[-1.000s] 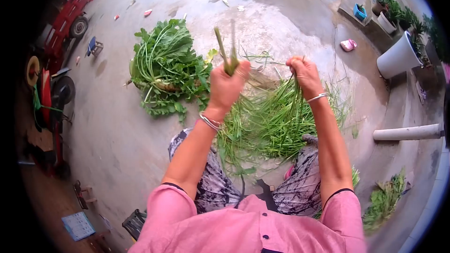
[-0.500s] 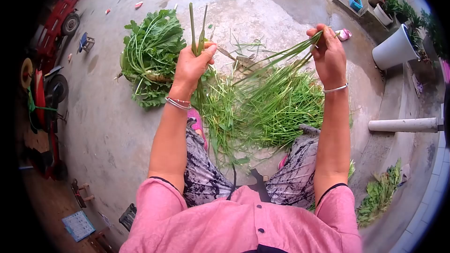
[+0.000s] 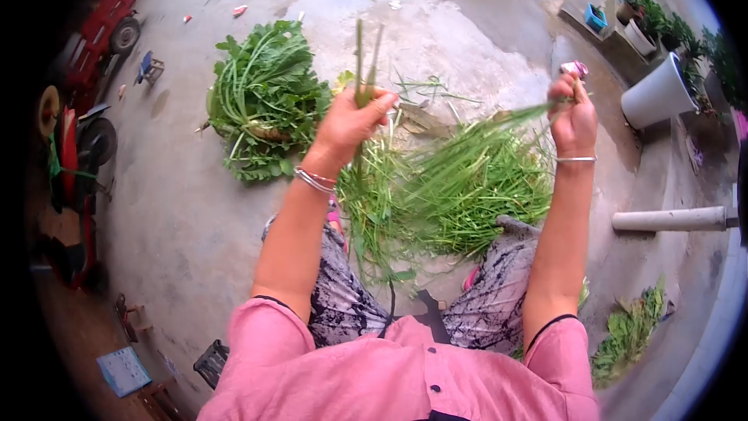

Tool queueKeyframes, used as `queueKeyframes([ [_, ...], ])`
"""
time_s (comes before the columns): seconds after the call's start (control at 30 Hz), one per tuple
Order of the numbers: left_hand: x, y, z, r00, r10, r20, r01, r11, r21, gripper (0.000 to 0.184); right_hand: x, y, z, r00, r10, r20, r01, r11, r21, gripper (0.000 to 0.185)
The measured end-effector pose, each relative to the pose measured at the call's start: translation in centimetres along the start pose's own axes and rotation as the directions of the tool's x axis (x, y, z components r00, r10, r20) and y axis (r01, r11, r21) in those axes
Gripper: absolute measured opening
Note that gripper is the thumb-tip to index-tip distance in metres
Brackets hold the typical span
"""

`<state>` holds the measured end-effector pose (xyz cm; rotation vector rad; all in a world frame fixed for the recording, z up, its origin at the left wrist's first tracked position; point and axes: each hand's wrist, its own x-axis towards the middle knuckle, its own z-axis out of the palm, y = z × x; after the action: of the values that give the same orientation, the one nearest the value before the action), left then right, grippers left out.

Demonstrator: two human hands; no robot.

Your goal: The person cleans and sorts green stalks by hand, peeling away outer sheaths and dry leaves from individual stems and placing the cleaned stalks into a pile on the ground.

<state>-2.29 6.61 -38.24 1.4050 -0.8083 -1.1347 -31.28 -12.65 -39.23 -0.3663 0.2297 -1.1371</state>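
Observation:
My left hand (image 3: 349, 121) is closed around a few green stalks (image 3: 360, 54) that stick up above the thumb and hang below the fist. On the right, my right hand (image 3: 575, 121) pinches a spray of long thin green stems (image 3: 499, 126), blurred by motion and slanting down to the left. Beneath both hands, a loose heap of thin greens (image 3: 475, 203) lies on the concrete between my feet. Beside my left hand rests a big bundle of leafy greens (image 3: 261, 86), with a pale root showing near its lower edge.
Potted plants and a tall white bucket (image 3: 658, 93) line the right side, above a white pipe (image 3: 670, 220). More leafy greens (image 3: 629, 331) lie at lower right. A red vehicle (image 3: 105, 19) and a small stool (image 3: 148, 68) are on the left. Scraps litter the ground.
Both hands have shifted right and a little lower in view, still holding their stems. The right hand's stems now spread out in a blurred fan over the heap.

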Motion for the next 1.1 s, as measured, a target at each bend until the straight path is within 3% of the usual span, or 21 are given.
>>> queueKeyframes([
  [0.03,-0.1,0.0,0.1,0.998,0.001,0.065,0.002,0.999,-0.048,0.017,-0.4,0.6,1.3,0.999,0.001,0.038,0.000,0.999,-0.033,0.016],
  [0.07,-0.1,-0.2,0.0,0.992,0.006,0.129,0.007,0.995,-0.096,0.018,-1.0,1.2,2.5,0.998,-0.046,-0.031,0.040,0.987,-0.154,0.019],
  [0.13,-0.3,-0.1,0.3,0.970,-0.028,0.239,0.076,0.978,-0.192,0.019,-2.0,2.8,5.0,1.000,0.006,-0.016,-0.009,0.968,-0.249,0.026],
  [0.2,-0.1,-0.7,0.7,0.953,-0.036,0.299,0.114,0.962,-0.249,0.019,-3.2,5.1,7.4,0.991,0.049,-0.121,-0.105,0.853,-0.512,0.034],
  [0.27,-0.2,-1.2,1.7,0.927,-0.093,0.362,0.195,0.947,-0.256,0.019,-3.8,7.2,7.7,0.976,0.215,-0.041,-0.188,0.730,-0.657,0.032],
  [0.3,-0.3,-1.3,2.2,0.916,-0.124,0.381,0.232,0.940,-0.250,0.020,-4.6,8.4,8.9,0.962,0.262,-0.079,-0.237,0.652,-0.720,0.029],
  [0.37,-0.6,-1.3,3.1,0.891,-0.134,0.433,0.256,0.937,-0.236,0.021,-5.3,9.9,9.5,0.938,0.341,-0.062,-0.223,0.457,-0.861,0.036],
  [0.47,-1.0,-1.3,4.0,0.857,-0.152,0.492,0.274,0.944,-0.185,0.024,-5.8,11.2,9.5,0.920,0.389,-0.045,-0.210,0.393,-0.895,0.036],
  [0.6,-1.3,-1.2,4.4,0.859,-0.151,0.490,0.264,0.950,-0.170,0.031,-5.5,11.2,8.8,0.926,0.364,-0.104,-0.253,0.389,-0.886,0.031],
  [0.67,-1.2,-0.7,3.9,0.893,-0.113,0.436,0.254,0.926,-0.280,0.031,-5.2,10.7,8.9,0.956,0.269,-0.119,-0.232,0.440,-0.868,0.018],
  [0.8,-0.6,-1.3,2.8,0.919,-0.092,0.382,0.245,0.894,-0.374,0.032,-4.1,9.5,7.2,0.941,0.318,-0.118,-0.290,0.570,-0.769,0.018],
  [0.97,-0.3,-1.6,2.5,0.915,-0.112,0.388,0.253,0.908,-0.334,0.023,-4.0,9.8,7.0,0.947,0.305,-0.104,-0.285,0.644,-0.710,0.018],
  [1.1,-0.6,-0.9,1.8,0.910,-0.136,0.392,0.252,0.932,-0.262,0.024,-3.3,8.0,6.8,0.986,0.080,-0.143,-0.153,0.760,-0.632,0.016],
])
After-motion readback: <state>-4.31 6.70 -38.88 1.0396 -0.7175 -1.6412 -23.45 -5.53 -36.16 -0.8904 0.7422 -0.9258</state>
